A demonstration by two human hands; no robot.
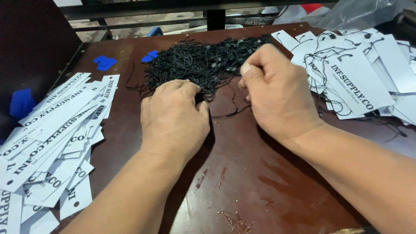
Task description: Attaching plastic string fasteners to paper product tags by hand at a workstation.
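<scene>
Centrally, left hand (175, 117) and right hand (275, 93) pinching black cords (199, 60), white tags (52, 143) crowding table (242, 173) edges

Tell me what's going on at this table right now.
A person works at a dark red table. The left hand rests on the near edge of a pile of black strings, fingers curled into it. The right hand pinches a strand beside the pile. Plain white tags lie left; strung tags lie right.

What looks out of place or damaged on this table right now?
The dark tabletop is scuffed, with pale scratches near its front edge. A few blue scraps lie loose beside the black string pile. Nothing looks spilled or broken.
</scene>
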